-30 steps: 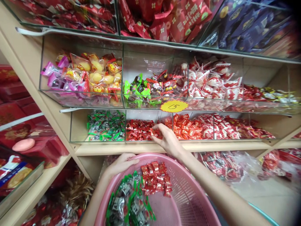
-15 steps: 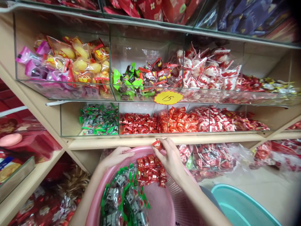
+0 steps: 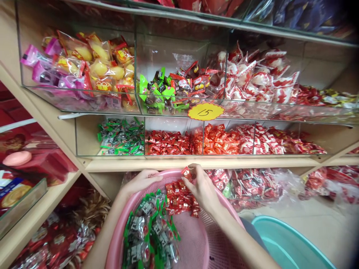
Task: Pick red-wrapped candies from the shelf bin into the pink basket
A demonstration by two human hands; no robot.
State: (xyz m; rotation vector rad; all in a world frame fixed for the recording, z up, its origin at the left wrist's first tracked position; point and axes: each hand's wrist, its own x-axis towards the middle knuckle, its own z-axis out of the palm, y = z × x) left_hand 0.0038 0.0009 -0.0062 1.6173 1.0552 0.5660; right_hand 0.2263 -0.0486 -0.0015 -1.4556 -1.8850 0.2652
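Observation:
My left hand point(image 3: 143, 181) rests on the far left rim of a pink plastic basket point(image 3: 194, 234), its fingers curled over the edge. Between the thumb and fingers of my right hand point(image 3: 204, 191) is a small red-wrapped candy point(image 3: 186, 172), held above the basket's far rim. Inside the basket, several red-wrapped candies point(image 3: 179, 200) lie in rows at the far end. Clear packets with green edges point(image 3: 151, 228) fill its left side. Part of the bottom of the basket shows bare, and my right forearm crosses over its right side.
Beyond the basket is a wooden shelf edge point(image 3: 238, 163) below glass-fronted bins of red candies point(image 3: 169, 143) and green-edged packets point(image 3: 122, 136). A yellow price tag point(image 3: 205, 111) reads 15. Bagged candies point(image 3: 256, 186) sit underneath; a teal tub point(image 3: 288, 243) stands at right.
The view has shifted slightly, so the shelves appear a little higher and further right. My hands keep their places; the red candy is turned a little in my right fingers.

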